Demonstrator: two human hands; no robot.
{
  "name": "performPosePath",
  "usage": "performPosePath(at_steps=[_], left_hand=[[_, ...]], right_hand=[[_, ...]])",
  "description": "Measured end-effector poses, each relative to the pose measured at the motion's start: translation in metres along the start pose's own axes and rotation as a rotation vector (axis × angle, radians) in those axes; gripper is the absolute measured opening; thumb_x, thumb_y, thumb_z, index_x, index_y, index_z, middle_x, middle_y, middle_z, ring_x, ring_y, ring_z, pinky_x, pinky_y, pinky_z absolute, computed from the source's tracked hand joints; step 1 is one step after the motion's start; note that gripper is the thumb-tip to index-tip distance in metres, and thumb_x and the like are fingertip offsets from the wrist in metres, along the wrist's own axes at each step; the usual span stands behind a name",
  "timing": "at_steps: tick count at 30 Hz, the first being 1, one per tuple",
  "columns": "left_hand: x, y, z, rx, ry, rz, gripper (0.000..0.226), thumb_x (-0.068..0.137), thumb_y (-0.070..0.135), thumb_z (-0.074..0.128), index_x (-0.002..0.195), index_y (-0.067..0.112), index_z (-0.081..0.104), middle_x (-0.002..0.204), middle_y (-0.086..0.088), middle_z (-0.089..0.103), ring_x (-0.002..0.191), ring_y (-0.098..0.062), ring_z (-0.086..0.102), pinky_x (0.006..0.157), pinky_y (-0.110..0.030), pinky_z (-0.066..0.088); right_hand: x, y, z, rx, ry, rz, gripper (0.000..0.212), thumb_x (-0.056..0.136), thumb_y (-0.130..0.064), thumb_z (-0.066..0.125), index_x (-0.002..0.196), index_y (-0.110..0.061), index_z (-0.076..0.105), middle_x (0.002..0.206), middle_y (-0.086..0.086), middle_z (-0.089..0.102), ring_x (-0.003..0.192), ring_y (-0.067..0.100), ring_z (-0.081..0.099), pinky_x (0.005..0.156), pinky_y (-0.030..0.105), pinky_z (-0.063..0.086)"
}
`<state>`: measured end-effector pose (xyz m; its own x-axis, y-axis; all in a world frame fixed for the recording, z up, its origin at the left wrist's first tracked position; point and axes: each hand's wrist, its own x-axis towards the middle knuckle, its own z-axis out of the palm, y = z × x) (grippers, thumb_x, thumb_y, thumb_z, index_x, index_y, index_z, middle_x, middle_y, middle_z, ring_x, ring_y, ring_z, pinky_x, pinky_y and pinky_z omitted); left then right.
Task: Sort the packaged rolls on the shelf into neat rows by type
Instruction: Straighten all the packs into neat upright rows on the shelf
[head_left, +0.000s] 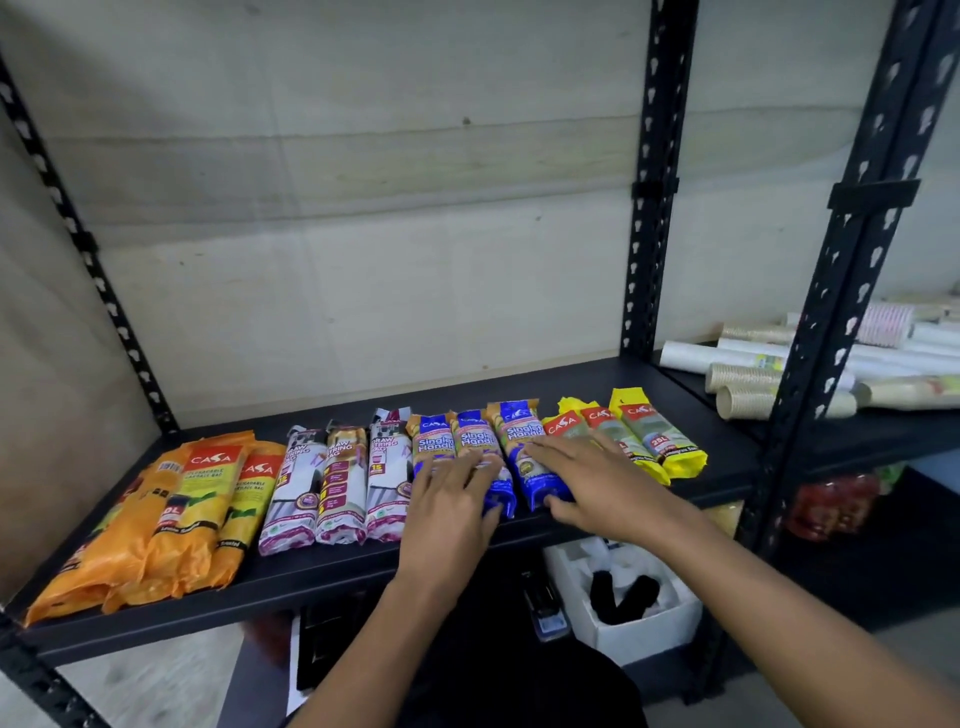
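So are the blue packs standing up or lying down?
Lying down. All three blue packs lie flat, side by side on the shelf, under both hands.

Behind the row of packaged rolls (395, 467) I see bare shelf (519, 387) back to the wall; in front of it a bare strip; at its right end an upright post (649, 208) blocks sideways reach.

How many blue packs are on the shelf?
3. The left blue pack and middle blue pack lie under the left hand; the right blue pack lies under the right hand.
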<state>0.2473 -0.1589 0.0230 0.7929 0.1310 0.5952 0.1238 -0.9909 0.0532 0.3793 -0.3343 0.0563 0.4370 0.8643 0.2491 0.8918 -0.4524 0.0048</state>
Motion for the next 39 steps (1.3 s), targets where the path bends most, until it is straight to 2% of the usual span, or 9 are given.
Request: performPosePath(at_steps=[3, 11, 17, 20, 23, 28, 34, 36, 39], left_hand=[[0.000, 0.002, 0.003, -0.025, -0.037, 0.018, 0.060, 0.080, 0.030, 0.077, 0.135, 0.025, 0.056, 0.138, -0.003, 0.056, 0.121, -0.025, 0.053, 0.109, -0.050, 0.036], [0.002, -0.002, -0.003, -0.089, -0.123, 0.040, 0.065, 0.075, 0.040, 0.081, 0.134, 0.029, 0.056, 0.141, 0.001, 0.052, 0.124, -0.023, 0.050, 0.106, -0.043, 0.042], [-0.001, -0.001, -0.005, -0.128, -0.084, 0.040, 0.068, 0.076, 0.038, 0.080, 0.137, 0.028, 0.053, 0.142, 0.002, 0.051, 0.122, -0.024, 0.051, 0.105, -0.046, 0.043], [-0.008, -0.009, -0.008, -0.098, -0.053, 0.054, 0.082, 0.076, 0.043, 0.078, 0.147, 0.031, 0.039, 0.148, 0.000, 0.041, 0.130, -0.024, 0.043, 0.112, -0.046, 0.035], [-0.014, -0.027, -0.018, -0.055, -0.104, 0.021, 0.093, 0.078, 0.057, 0.069, 0.154, 0.034, 0.021, 0.158, 0.001, 0.024, 0.146, -0.019, 0.021, 0.122, -0.045, 0.011], [-0.022, -0.057, -0.039, 0.001, -0.283, 0.045, 0.087, 0.088, 0.063, 0.055, 0.157, 0.032, 0.012, 0.164, 0.006, 0.007, 0.150, -0.015, 0.006, 0.121, -0.040, -0.006], [-0.026, -0.054, -0.028, -0.083, -0.164, 0.008, 0.060, 0.096, 0.041, 0.057, 0.151, 0.026, 0.038, 0.158, 0.003, 0.034, 0.143, -0.019, 0.035, 0.118, -0.035, 0.014], [-0.025, -0.050, -0.022, -0.082, -0.138, 0.005, 0.060, 0.095, 0.040, 0.059, 0.150, 0.025, 0.040, 0.156, 0.001, 0.039, 0.140, -0.020, 0.040, 0.117, -0.038, 0.021], [-0.028, -0.048, -0.024, -0.088, -0.136, 0.003, 0.070, 0.093, 0.042, 0.060, 0.154, 0.027, 0.030, 0.159, 0.001, 0.032, 0.143, -0.019, 0.034, 0.120, -0.043, 0.024]], right_hand=[[0.000, 0.000, 0.005, -0.026, 0.016, -0.031, 0.068, 0.092, -0.045, 0.053, 0.153, -0.026, 0.028, 0.159, -0.006, 0.028, 0.139, 0.017, 0.036, 0.122, 0.047, 0.008], [-0.003, 0.008, 0.001, 0.029, -0.032, -0.007, 0.080, 0.090, -0.054, 0.058, 0.155, -0.030, 0.018, 0.160, -0.010, 0.020, 0.143, 0.017, 0.026, 0.108, 0.032, 0.033], [-0.002, 0.007, 0.010, -0.070, 0.050, -0.046, 0.084, 0.084, -0.057, 0.064, 0.153, -0.026, 0.028, 0.156, -0.003, 0.032, 0.145, 0.021, 0.025, 0.117, 0.034, 0.006], [-0.005, -0.002, 0.006, 0.002, 0.058, -0.038, 0.092, 0.080, -0.070, 0.056, 0.155, -0.036, 0.013, 0.161, -0.005, 0.018, 0.149, 0.018, 0.011, 0.119, 0.036, 0.004], [-0.004, -0.021, 0.000, 0.093, 0.064, -0.039, 0.094, 0.079, -0.078, 0.048, 0.154, -0.041, 0.005, 0.163, -0.011, 0.007, 0.150, 0.012, 0.000, 0.120, 0.036, 0.005], [0.012, -0.048, 0.001, 0.079, 0.036, -0.069, 0.085, 0.086, -0.072, 0.045, 0.155, -0.037, 0.011, 0.164, -0.009, 0.006, 0.151, 0.015, 0.000, 0.120, 0.039, 0.003], [0.018, -0.067, 0.022, -0.053, 0.119, -0.005, 0.067, 0.086, -0.049, 0.062, 0.145, -0.023, 0.043, 0.144, 0.002, 0.049, 0.129, 0.025, 0.051, 0.114, 0.057, 0.026], [0.018, -0.070, 0.023, -0.055, 0.130, 0.011, 0.066, 0.087, -0.046, 0.060, 0.147, -0.025, 0.040, 0.146, 0.001, 0.046, 0.132, 0.025, 0.048, 0.116, 0.056, 0.022], [0.015, -0.075, 0.016, -0.009, 0.096, 0.005, 0.072, 0.090, -0.048, 0.049, 0.154, -0.031, 0.020, 0.160, 0.002, 0.025, 0.148, 0.025, 0.019, 0.119, 0.053, 0.009]])
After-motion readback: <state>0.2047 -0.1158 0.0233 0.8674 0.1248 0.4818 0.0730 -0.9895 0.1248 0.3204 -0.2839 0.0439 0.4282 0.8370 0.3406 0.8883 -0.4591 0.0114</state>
